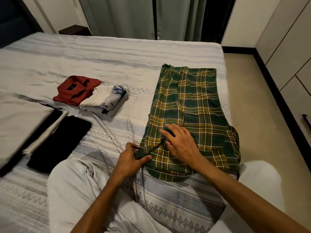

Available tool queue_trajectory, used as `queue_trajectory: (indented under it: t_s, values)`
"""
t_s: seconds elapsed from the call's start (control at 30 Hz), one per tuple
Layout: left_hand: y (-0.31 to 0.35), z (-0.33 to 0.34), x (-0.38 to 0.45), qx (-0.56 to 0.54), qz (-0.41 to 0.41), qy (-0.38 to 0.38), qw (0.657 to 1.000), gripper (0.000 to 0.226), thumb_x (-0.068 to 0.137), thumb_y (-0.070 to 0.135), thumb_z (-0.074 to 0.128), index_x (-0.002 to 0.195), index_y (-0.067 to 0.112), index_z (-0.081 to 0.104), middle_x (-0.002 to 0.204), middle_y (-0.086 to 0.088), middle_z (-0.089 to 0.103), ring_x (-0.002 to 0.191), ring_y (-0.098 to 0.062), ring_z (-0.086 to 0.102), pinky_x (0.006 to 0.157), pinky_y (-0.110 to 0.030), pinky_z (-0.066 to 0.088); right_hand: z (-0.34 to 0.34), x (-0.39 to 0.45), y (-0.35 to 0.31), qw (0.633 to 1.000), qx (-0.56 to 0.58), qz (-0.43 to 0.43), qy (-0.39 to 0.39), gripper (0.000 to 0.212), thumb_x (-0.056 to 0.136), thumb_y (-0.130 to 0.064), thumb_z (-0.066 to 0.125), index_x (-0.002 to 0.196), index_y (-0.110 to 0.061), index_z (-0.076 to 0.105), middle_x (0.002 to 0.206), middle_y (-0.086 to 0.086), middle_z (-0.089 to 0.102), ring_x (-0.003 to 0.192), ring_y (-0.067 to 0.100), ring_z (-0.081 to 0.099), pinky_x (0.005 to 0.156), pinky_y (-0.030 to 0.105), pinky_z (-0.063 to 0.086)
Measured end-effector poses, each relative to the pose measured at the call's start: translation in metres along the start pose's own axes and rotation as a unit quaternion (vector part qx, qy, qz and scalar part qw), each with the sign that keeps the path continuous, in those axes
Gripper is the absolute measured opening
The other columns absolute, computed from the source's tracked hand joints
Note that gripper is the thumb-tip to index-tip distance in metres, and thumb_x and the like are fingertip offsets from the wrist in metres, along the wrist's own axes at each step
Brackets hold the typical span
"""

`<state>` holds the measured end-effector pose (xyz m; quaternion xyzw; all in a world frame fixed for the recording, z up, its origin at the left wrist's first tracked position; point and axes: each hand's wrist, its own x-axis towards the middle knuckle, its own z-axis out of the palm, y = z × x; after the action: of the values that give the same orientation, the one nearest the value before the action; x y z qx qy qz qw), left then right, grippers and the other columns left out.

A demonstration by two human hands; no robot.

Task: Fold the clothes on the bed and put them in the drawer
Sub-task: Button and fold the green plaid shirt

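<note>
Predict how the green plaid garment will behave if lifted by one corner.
The green plaid garment lies flat and creased, so it is probably floppy and would drape. Its folded layers would likely fall open. The left hand pinching its corner suggests easy grip.

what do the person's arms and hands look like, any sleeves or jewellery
Both forearms are bare as far as the frame shows; no sleeve reaches into view. The left hand and right hand wear no gloves, and no watch, bracelet or ring is visible. Lower down, light grey trousers cover the legs.
</note>
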<state>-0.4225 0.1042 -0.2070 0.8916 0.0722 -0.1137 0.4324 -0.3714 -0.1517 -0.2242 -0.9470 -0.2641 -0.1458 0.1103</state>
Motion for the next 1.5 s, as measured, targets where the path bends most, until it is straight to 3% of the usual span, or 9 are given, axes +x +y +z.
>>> queue_trajectory:
  t_s: [0.2, 0.33, 0.53, 0.73, 0.87, 1.07, 1.23, 1.37, 1.5]
  values:
    - [0.006, 0.011, -0.007, -0.038, 0.015, 0.05, 0.998, 0.05, 0.086, 0.037, 0.083, 0.115, 0.027, 0.044, 0.102, 0.004, 0.073, 0.08, -0.005, 0.073, 0.065, -0.021, 0.058, 0.006, 0.026, -0.013, 0.975, -0.157, -0.144, -0.062, 0.054, 0.097, -0.025, 0.068, 0.149, -0.017, 0.055, 0.135, 0.011, 0.066, 0.118, 0.032, 0.062, 0.089, 0.051, 0.052]
    - [0.016, 0.009, -0.014, 0.147, 0.08, 0.109, 0.98, 0.038, 0.093, 0.026, 0.069, 0.121, 0.032, 0.045, 0.111, 0.01, 0.066, 0.088, -0.011, 0.063, 0.067, -0.033, 0.05, 0.005, 0.028, -0.015, 0.973, -0.177, -0.143, -0.049, 0.05, 0.096, -0.024, 0.07, 0.144, -0.014, 0.059, 0.13, 0.01, 0.069, 0.114, 0.032, 0.065, 0.087, 0.052, 0.054]
    - [0.015, 0.004, -0.016, 0.256, 0.153, 0.133, 0.945, 0.028, 0.098, 0.028, 0.069, 0.126, 0.031, 0.067, 0.127, 0.006, 0.056, 0.109, -0.013, 0.053, 0.084, -0.032, 0.052, 0.001, 0.022, 0.0, 0.982, -0.139, -0.124, -0.016, 0.044, 0.092, -0.026, 0.072, 0.134, -0.014, 0.065, 0.126, 0.009, 0.071, 0.112, 0.03, 0.066, 0.092, 0.051, 0.053]
    - [0.01, 0.002, -0.006, 0.327, 0.179, 0.044, 0.927, 0.032, 0.108, 0.041, 0.049, 0.136, 0.038, 0.064, 0.142, 0.017, 0.06, 0.123, -0.01, 0.048, 0.102, -0.035, 0.035, 0.011, 0.017, 0.01, 0.986, -0.07, -0.06, -0.138, 0.05, 0.105, -0.035, 0.052, 0.153, -0.027, 0.046, 0.156, 0.003, 0.05, 0.146, 0.028, 0.043, 0.121, 0.059, 0.028]
    - [0.004, -0.001, -0.004, 0.32, 0.191, 0.005, 0.928, 0.035, 0.107, 0.046, 0.048, 0.138, 0.038, 0.064, 0.139, 0.018, 0.063, 0.123, -0.01, 0.049, 0.102, -0.035, 0.039, 0.009, 0.03, 0.014, 0.981, -0.129, -0.041, -0.139, 0.06, 0.101, -0.038, 0.058, 0.158, -0.026, 0.041, 0.162, 0.005, 0.044, 0.153, 0.03, 0.036, 0.121, 0.066, 0.022]
    - [0.005, 0.002, -0.004, 0.253, 0.193, 0.022, 0.948, 0.029, 0.094, 0.038, 0.058, 0.121, 0.036, 0.069, 0.102, 0.021, 0.05, 0.096, -0.004, 0.039, 0.084, -0.033, 0.035, 0.015, 0.033, 0.029, 0.971, -0.051, 0.184, -0.146, 0.058, 0.109, -0.04, 0.041, 0.164, -0.038, 0.022, 0.172, 0.006, 0.02, 0.158, 0.034, 0.019, 0.122, 0.064, 0.019]
    - [0.013, 0.008, 0.001, 0.063, 0.122, -0.04, 0.99, 0.024, 0.091, 0.046, 0.061, 0.092, 0.026, 0.074, 0.088, 0.018, 0.069, 0.085, -0.004, 0.063, 0.078, -0.034, 0.057, 0.009, 0.014, 0.043, 0.97, 0.078, 0.223, -0.056, 0.059, 0.111, -0.029, 0.042, 0.166, -0.022, 0.022, 0.165, 0.01, 0.036, 0.151, 0.028, 0.036, 0.125, 0.049, 0.029]
    - [0.021, 0.012, 0.014, -0.127, -0.051, -0.072, 0.988, 0.055, 0.089, 0.072, 0.063, 0.088, 0.02, 0.079, 0.08, 0.011, 0.078, 0.075, -0.003, 0.074, 0.068, -0.02, 0.058, 0.0, 0.025, 0.044, 0.842, 0.314, 0.435, 0.057, 0.052, 0.105, -0.01, 0.052, 0.155, -0.017, 0.042, 0.146, 0.011, 0.054, 0.129, 0.023, 0.056, 0.111, 0.044, 0.05]
    - [0.015, 0.02, 0.019, -0.103, -0.011, -0.047, 0.994, 0.037, 0.088, 0.054, 0.077, 0.081, 0.018, 0.075, 0.08, 0.007, 0.078, 0.075, -0.006, 0.075, 0.071, -0.028, 0.062, -0.02, 0.046, 0.048, 0.655, 0.526, 0.541, -0.021, 0.023, 0.109, -0.032, 0.051, 0.12, -0.015, 0.061, 0.115, 0.017, 0.071, 0.075, 0.021, 0.073, 0.065, 0.031, 0.061]
